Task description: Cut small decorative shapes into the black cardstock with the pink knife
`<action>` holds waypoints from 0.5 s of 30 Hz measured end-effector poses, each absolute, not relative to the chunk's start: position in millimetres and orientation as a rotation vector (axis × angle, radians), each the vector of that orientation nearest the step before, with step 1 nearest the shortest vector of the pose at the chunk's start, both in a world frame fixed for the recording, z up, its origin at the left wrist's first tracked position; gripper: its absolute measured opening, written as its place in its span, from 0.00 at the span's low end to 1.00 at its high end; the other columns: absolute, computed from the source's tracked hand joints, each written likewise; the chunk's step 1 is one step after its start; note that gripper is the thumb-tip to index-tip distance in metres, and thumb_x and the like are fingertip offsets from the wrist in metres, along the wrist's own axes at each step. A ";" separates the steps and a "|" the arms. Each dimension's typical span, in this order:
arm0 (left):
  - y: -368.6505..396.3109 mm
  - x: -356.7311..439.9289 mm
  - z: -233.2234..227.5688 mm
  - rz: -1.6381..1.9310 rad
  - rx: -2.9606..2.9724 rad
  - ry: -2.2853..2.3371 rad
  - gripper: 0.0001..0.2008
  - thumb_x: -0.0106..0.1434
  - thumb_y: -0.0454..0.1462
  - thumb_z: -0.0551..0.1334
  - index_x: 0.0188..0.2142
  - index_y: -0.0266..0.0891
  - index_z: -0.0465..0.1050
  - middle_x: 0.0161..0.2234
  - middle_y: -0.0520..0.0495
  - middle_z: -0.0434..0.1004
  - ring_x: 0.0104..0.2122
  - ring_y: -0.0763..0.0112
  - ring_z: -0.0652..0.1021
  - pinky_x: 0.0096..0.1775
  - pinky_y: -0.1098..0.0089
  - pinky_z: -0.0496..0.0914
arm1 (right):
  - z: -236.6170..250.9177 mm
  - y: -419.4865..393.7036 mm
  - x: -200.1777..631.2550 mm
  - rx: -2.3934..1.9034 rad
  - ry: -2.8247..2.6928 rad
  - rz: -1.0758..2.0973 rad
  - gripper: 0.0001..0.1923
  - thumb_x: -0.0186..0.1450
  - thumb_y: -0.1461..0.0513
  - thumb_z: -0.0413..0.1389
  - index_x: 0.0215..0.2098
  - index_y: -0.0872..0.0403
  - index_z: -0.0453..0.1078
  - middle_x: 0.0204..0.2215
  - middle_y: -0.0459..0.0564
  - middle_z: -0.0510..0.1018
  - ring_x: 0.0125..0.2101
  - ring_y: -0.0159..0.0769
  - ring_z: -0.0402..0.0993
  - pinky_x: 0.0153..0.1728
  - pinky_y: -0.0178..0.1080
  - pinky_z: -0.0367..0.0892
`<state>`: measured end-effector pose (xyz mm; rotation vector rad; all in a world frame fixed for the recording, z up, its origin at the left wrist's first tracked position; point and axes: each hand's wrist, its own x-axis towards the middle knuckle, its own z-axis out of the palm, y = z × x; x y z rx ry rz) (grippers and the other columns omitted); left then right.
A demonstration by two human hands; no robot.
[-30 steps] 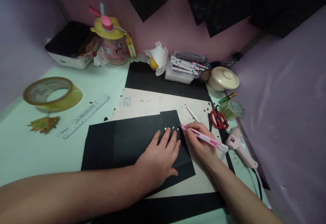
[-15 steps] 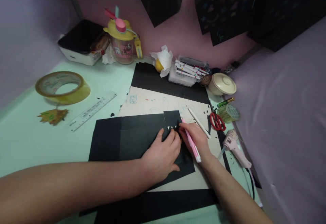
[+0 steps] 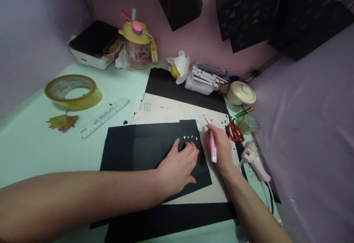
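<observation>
Watching from afar, I see the right hand (image 3: 221, 146) has moved right, off the black card (image 3: 151, 143), closed around the pink cutter (image 3: 212, 146) — so four small triangular cut-outs (image 3: 192, 137) now show, and I'd judge the latest cut done. The left hand (image 3: 178, 165) rests spread, gripping nothing, on the card — partly over the white sheet (image 3: 204, 196), near centre.

Black card (image 3: 148, 147) is lying flat, creased, showing four small white triangles (image 3: 192, 137) toward two o'clock; pink-and-white pen-shaped tool (image 3: 212, 147) is slanting beside its three-o'clock edge.
</observation>
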<state>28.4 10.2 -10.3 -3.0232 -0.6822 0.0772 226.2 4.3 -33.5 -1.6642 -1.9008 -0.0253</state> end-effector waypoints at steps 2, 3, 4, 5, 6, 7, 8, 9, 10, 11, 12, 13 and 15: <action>10.3 28.3 -10.2 0.083 -3.026 -0.680 0.35 0.65 0.57 0.54 0.61 0.33 0.63 0.58 0.33 0.64 0.55 0.53 0.65 0.55 0.46 0.64 | -33.7 5.3 230.9 -1.691 -1.715 -0.146 0.15 0.67 0.64 0.51 0.52 0.52 0.68 0.38 0.52 0.76 0.38 0.40 0.73 0.42 0.44 0.69; 10.2 28.2 -10.2 0.076 -3.026 -0.679 0.35 0.65 0.57 0.54 0.61 0.33 0.63 0.58 0.34 0.64 0.55 0.53 0.65 0.55 0.46 0.64 | -33.8 5.4 232.0 -1.686 -1.662 -0.160 0.14 0.67 0.64 0.52 0.51 0.52 0.68 0.37 0.51 0.77 0.37 0.40 0.74 0.43 0.44 0.70; 10.1 28.2 -10.2 0.066 -3.026 -0.681 0.36 0.65 0.57 0.54 0.61 0.33 0.63 0.58 0.34 0.64 0.55 0.53 0.65 0.56 0.46 0.64 | -33.8 5.3 232.3 -1.678 -1.638 -0.144 0.13 0.66 0.63 0.53 0.50 0.52 0.69 0.37 0.51 0.77 0.37 0.40 0.75 0.43 0.44 0.70; 10.0 28.2 -10.2 0.058 -3.025 -0.686 0.36 0.65 0.57 0.54 0.62 0.33 0.63 0.58 0.34 0.64 0.55 0.53 0.65 0.56 0.46 0.64 | -33.6 4.9 231.7 -1.671 -1.626 -0.115 0.13 0.66 0.63 0.54 0.49 0.51 0.69 0.36 0.50 0.78 0.36 0.39 0.75 0.42 0.43 0.70; 9.9 28.2 -10.2 0.055 -3.025 -0.688 0.36 0.65 0.57 0.54 0.62 0.33 0.62 0.58 0.34 0.64 0.55 0.53 0.65 0.56 0.46 0.64 | -33.3 4.4 230.6 -1.669 -1.615 -0.076 0.12 0.65 0.62 0.55 0.47 0.51 0.70 0.35 0.50 0.78 0.35 0.39 0.75 0.41 0.43 0.71; 9.8 28.2 -10.1 0.059 -3.026 -0.690 0.36 0.65 0.57 0.54 0.62 0.33 0.62 0.59 0.34 0.64 0.55 0.53 0.65 0.56 0.47 0.63 | -32.7 3.7 229.0 -1.670 -1.599 -0.033 0.11 0.65 0.61 0.55 0.46 0.51 0.71 0.35 0.50 0.78 0.34 0.39 0.76 0.41 0.42 0.71; 9.7 28.0 -10.0 0.066 -3.027 -0.689 0.36 0.65 0.57 0.54 0.62 0.33 0.61 0.59 0.34 0.64 0.55 0.53 0.65 0.56 0.47 0.63 | -32.0 3.0 227.3 -1.672 -1.575 0.015 0.10 0.65 0.61 0.56 0.44 0.51 0.71 0.35 0.50 0.79 0.34 0.38 0.76 0.40 0.42 0.72; 9.7 27.8 -9.8 0.073 -3.026 -0.690 0.37 0.65 0.57 0.54 0.63 0.33 0.61 0.59 0.34 0.64 0.55 0.53 0.65 0.56 0.47 0.63 | -31.0 2.3 225.4 -1.667 -1.536 0.074 0.09 0.65 0.60 0.55 0.43 0.51 0.72 0.34 0.50 0.79 0.33 0.38 0.76 0.39 0.41 0.72; 9.7 27.6 -9.5 0.072 -3.026 -0.686 0.37 0.65 0.57 0.54 0.63 0.33 0.61 0.59 0.34 0.64 0.55 0.53 0.65 0.56 0.47 0.63 | -29.7 1.7 223.6 -1.651 -1.485 0.153 0.09 0.65 0.60 0.55 0.43 0.51 0.72 0.35 0.50 0.79 0.33 0.37 0.76 0.38 0.41 0.72; 9.8 27.4 -9.2 0.067 -3.025 -0.685 0.37 0.65 0.57 0.54 0.63 0.33 0.61 0.59 0.34 0.64 0.55 0.53 0.65 0.56 0.47 0.63 | -28.3 1.1 221.7 -1.616 -1.427 0.251 0.09 0.65 0.59 0.55 0.43 0.51 0.71 0.35 0.50 0.79 0.33 0.37 0.77 0.38 0.41 0.73; 9.9 27.2 -8.8 0.060 -3.027 -0.684 0.36 0.65 0.57 0.54 0.62 0.34 0.62 0.58 0.34 0.64 0.54 0.53 0.65 0.56 0.47 0.63 | -26.7 0.7 219.7 -1.559 -1.368 0.362 0.10 0.65 0.59 0.55 0.45 0.51 0.70 0.35 0.50 0.79 0.35 0.37 0.77 0.39 0.42 0.73; 10.1 27.1 -8.5 0.054 -3.031 -0.685 0.35 0.65 0.57 0.54 0.61 0.34 0.64 0.57 0.35 0.65 0.53 0.54 0.66 0.57 0.47 0.62 | -25.0 0.4 217.6 -1.489 -1.308 0.484 0.11 0.66 0.59 0.55 0.47 0.51 0.69 0.36 0.50 0.78 0.36 0.38 0.77 0.41 0.43 0.73; 10.5 27.2 -8.0 0.041 -3.046 -0.683 0.33 0.64 0.57 0.55 0.59 0.35 0.67 0.54 0.37 0.68 0.52 0.55 0.67 0.57 0.47 0.62 | -21.7 0.5 213.5 -1.341 -1.244 0.760 0.13 0.67 0.57 0.53 0.49 0.49 0.66 0.36 0.49 0.78 0.38 0.38 0.77 0.43 0.45 0.73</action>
